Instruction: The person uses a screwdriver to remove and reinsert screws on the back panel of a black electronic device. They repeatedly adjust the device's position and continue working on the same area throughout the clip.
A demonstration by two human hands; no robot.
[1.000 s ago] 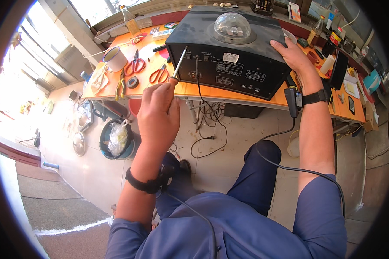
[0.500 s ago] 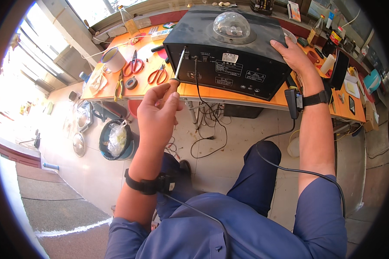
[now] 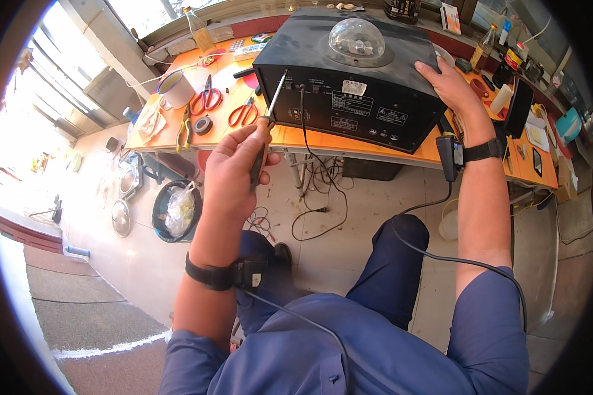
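Here, left fingers (image 3: 242,139) grip a steel-shafted screwdriver (image 3: 277,97), its tip ahead at a still-closed, clear-domed black metal box (image 3: 359,108) that right fingers (image 3: 445,68) brace.

Orange-topped workbench (image 3: 288,136) spans 10 to 2 o'clock, its front edge bowed by the lens. Behind it, a window (image 3: 138,13) at 11 o'clock admits strong daylight; glare washes out detail at 9 o'clock. Pale upright pillar (image 3: 102,49) at 10 o'clock. Floor: light tiles (image 3: 369,204), joints visible, specks of debris scattered near centre. At 8 o'clock, grey and brown slabs (image 3: 79,322), crossed by a rough white strip (image 3: 112,347).
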